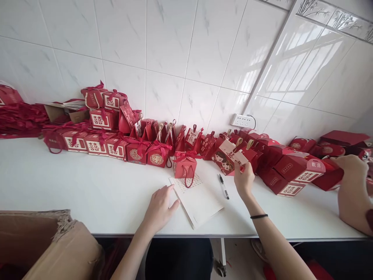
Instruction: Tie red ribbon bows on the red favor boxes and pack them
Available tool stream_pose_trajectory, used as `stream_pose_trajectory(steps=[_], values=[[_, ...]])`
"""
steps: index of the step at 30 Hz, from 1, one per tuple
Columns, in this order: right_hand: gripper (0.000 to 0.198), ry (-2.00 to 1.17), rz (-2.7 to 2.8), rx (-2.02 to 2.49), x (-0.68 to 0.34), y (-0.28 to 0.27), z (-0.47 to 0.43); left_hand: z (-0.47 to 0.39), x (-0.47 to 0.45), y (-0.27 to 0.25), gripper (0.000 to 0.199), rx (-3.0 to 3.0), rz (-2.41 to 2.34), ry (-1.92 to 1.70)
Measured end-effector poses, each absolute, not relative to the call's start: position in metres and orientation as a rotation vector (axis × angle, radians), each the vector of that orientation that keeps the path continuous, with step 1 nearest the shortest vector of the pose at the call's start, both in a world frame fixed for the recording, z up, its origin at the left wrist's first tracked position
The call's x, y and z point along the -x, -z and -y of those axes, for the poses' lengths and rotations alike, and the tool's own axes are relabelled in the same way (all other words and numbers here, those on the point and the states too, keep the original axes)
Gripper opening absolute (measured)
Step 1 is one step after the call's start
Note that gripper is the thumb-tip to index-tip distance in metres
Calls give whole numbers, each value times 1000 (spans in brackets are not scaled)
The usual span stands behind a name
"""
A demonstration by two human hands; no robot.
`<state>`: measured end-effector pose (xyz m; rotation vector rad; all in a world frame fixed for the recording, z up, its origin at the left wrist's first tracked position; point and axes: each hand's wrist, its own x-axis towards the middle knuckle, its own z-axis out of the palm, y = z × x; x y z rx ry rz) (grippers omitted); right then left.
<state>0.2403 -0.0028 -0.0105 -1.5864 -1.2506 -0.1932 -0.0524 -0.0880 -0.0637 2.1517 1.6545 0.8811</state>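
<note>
My right hand [244,179] pinches the edge of a red gift box [225,157] with a cream panel and cartoon figures, which stands tilted among other boxes. My left hand [160,208] lies on the white table, fingers stretched out and thumb apart, beside a pale notebook [202,204]. Small printed marks cover the notebook's far end. There a small red box [185,167] with a ribbon bow and a cord handle stands. To the right of the notebook lies a black pen [223,186].
Red boxes [97,146] line the wall, stacked at the left. More red boxes [291,171] are piled at the right, where another person's hand [352,171] reaches in. A torn cardboard carton [58,249] stands at the front left. A power strip [243,121] is by the wall.
</note>
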Motion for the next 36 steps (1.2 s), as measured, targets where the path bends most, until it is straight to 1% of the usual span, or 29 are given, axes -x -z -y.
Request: stream_pose_trajectory(steps=[3, 6, 10, 14, 20, 24, 27, 31, 34, 36], values=[[43, 262, 1241, 1573, -251, 13, 12, 87, 53, 65, 41, -2164, -1656, -898], [42, 304, 1239, 1582, -253, 8, 11, 86, 53, 67, 40, -2190, -1660, -888], [33, 296, 1318, 1683, -240, 7, 2, 85, 53, 68, 37, -2203, -1679, -871], [21, 204, 1431, 1900, -222, 20, -10, 84, 53, 69, 34, -2231, -1691, -853], [32, 109, 1450, 2168, -216, 17, -30, 85, 54, 67, 35, -2218, -1686, -779], [42, 64, 1476, 2258, -219, 10, -33, 85, 53, 64, 35, -2187, -1693, -751], [51, 34, 1522, 2302, -221, 16, -26, 84, 53, 66, 36, -2179, -1690, -753], [51, 34, 1552, 2355, -221, 23, -22, 83, 54, 70, 34, -2209, -1679, -811], [50, 41, 1598, 2372, -220, 17, -24, 83, 55, 71, 33, -2228, -1687, -833], [46, 46, 1662, 2365, -225, 9, -19, 83, 55, 70, 32, -2241, -1686, -826]])
